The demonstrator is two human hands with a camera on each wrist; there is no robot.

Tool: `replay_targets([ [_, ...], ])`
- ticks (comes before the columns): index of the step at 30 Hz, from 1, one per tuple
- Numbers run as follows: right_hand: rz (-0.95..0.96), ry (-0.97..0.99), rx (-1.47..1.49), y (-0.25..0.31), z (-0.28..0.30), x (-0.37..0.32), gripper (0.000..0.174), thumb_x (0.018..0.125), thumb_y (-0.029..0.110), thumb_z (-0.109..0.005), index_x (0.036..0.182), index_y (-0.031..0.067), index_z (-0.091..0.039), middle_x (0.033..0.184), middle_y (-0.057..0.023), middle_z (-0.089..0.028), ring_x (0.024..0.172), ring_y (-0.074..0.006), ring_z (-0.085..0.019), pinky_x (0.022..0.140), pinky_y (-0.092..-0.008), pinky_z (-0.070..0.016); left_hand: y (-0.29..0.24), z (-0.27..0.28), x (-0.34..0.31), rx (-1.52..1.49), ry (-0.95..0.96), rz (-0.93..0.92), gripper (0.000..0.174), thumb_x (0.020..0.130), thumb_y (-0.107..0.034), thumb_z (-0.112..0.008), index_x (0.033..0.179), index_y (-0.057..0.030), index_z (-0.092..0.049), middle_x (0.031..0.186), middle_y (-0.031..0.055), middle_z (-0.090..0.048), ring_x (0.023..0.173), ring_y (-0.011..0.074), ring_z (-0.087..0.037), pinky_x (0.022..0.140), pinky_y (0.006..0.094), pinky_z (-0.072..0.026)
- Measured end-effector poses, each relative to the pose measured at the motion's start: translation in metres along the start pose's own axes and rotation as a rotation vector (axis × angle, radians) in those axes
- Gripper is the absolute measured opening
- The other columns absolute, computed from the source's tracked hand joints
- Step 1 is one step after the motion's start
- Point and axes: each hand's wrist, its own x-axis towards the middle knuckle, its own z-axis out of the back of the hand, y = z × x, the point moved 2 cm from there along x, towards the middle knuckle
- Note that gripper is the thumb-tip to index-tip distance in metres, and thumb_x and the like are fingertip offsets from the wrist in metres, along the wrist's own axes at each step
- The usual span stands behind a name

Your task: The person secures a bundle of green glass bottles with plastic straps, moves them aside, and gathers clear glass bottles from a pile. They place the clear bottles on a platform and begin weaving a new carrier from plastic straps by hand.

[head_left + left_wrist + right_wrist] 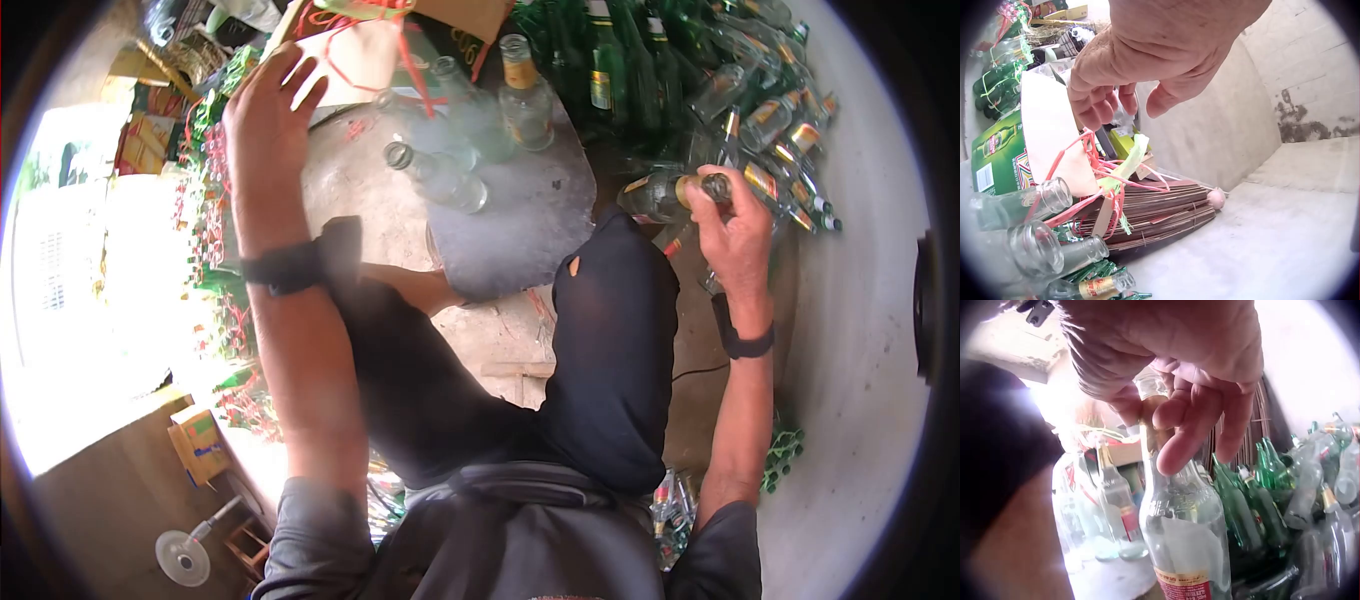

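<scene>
My right hand [735, 230] grips a clear glass bottle [655, 197] by its neck. In the right wrist view, thumb and fingers [1179, 450] close round the gold-foiled neck, and a red and gold label shows low on the bottle [1185, 550]. My left hand [268, 125] is raised at the far left with loosely bent fingers, holding nothing. Beneath it in the left wrist view are a green and white carton [1004, 150] and red plastic string [1088, 153]. A dark low stool top [510, 235] bears several clear bottles, one tilted bottle [440, 180] nearest me.
Green bottles [605, 80] stand packed at the back right, with a heap of clear bottles [780, 120] lying beside them against the pale wall [860, 330]. A stack of flattened cardboard [1166, 212] lies behind the carton. Bundles of bottles tied with red string [208, 190] line the left.
</scene>
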Motion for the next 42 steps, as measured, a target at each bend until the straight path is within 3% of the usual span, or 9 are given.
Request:
replay_targets([
  [3,0.047,0.039,0.026,0.035,0.002,0.016,0.018,0.091,0.011,-0.075,0.105,0.0017,-0.068,0.075,-0.003,-0.069,0.066,-0.0091,-0.063,0.062,-0.0266,-0.0498,-0.003,-0.012,-0.008,-0.012,-0.055,0.019,0.024,0.093,-0.008,-0.075,0.113,0.0035,-0.068,0.106,0.011,-0.071,0.101,0.0267,-0.069,0.086,0.0434,-0.0597],
  [8,0.218,0.169,0.107,0.069,-0.03,0.037,0.018,0.091,0.011,-0.075,0.103,0.0008,-0.067,0.077,-0.0053,-0.07,0.065,-0.0105,-0.063,0.062,-0.0278,-0.0504,0.003,-0.009,-0.007,-0.027,-0.03,0.011,0.029,0.091,-0.013,-0.078,0.114,0.0026,-0.07,0.105,0.0094,-0.071,0.102,0.0249,-0.069,0.089,0.0441,-0.059],
  [18,0.378,0.345,0.021,0.093,-0.116,0.06,0.021,0.088,0.02,-0.076,0.094,0.005,-0.062,0.075,-0.0152,-0.065,0.071,-0.0373,-0.066,0.062,-0.0429,-0.0509,-0.001,0.003,-0.004,-0.03,0.04,-0.035,0.03,0.097,-0.012,-0.07,0.119,0.0069,-0.066,0.12,0.0169,-0.068,0.111,0.0297,-0.067,0.093,0.0444,-0.0587],
  [22,0.406,0.38,0.032,0.093,-0.138,0.064,0.022,0.088,0.021,-0.075,0.093,0.0048,-0.062,0.076,-0.0153,-0.066,0.073,-0.0383,-0.066,0.063,-0.0447,-0.0512,-0.002,0.005,-0.004,-0.042,0.049,-0.043,0.029,0.097,-0.012,-0.069,0.119,0.0066,-0.067,0.12,0.0162,-0.068,0.111,0.0293,-0.067,0.093,0.0441,-0.0588],
  [28,0.473,0.336,-0.045,0.096,-0.152,0.069,0.025,0.084,0.026,-0.073,0.092,0.0042,-0.064,0.081,-0.0197,-0.067,0.081,-0.0431,-0.068,0.07,-0.0506,-0.0539,-0.001,0.008,-0.006,-0.122,0.142,-0.067,0.031,0.101,-0.015,-0.062,0.123,0.0068,-0.065,0.129,0.0186,-0.067,0.121,0.034,-0.063,0.105,0.0495,-0.0516],
  [29,0.494,0.315,-0.027,0.095,-0.154,0.069,0.026,0.086,0.026,-0.074,0.095,0.0042,-0.066,0.073,-0.0178,-0.064,0.071,-0.0386,-0.066,0.064,-0.0453,-0.052,-0.005,0.002,-0.01,-0.1,0.092,-0.034,0.033,0.1,-0.015,-0.064,0.125,0.0061,-0.065,0.128,0.0182,-0.067,0.121,0.0327,-0.063,0.106,0.0482,-0.051],
  [31,0.489,0.303,0.007,0.096,-0.158,0.071,0.026,0.085,0.027,-0.074,0.093,0.0042,-0.065,0.075,-0.0179,-0.065,0.073,-0.0397,-0.067,0.065,-0.0465,-0.0524,-0.004,0.011,-0.005,-0.098,0.145,-0.023,0.035,0.099,-0.016,-0.066,0.127,0.0054,-0.063,0.129,0.0172,-0.067,0.123,0.0313,-0.062,0.107,0.0473,-0.0504],
  [34,0.439,0.353,-0.05,0.097,-0.164,0.072,0.033,0.085,0.033,-0.075,0.092,0.0029,-0.064,0.086,-0.0196,-0.071,0.084,-0.0422,-0.07,0.074,-0.0517,-0.0546,-0.009,0.005,-0.01,-0.018,0.086,-0.034,0.038,0.105,-0.009,-0.051,0.135,0.0143,-0.055,0.134,0.0234,-0.061,0.125,0.0371,-0.062,0.103,0.0488,-0.0549],
  [42,0.325,0.456,-0.04,0.097,-0.159,0.071,0.033,0.086,0.032,-0.074,0.096,0.0022,-0.065,0.087,-0.0191,-0.072,0.092,-0.0406,-0.07,0.079,-0.0506,-0.0549,-0.003,0.011,-0.002,-0.044,0.024,0.033,0.038,0.103,-0.014,-0.059,0.134,0.0093,-0.058,0.139,0.0203,-0.06,0.131,0.0336,-0.058,0.108,0.05,-0.0484],
])
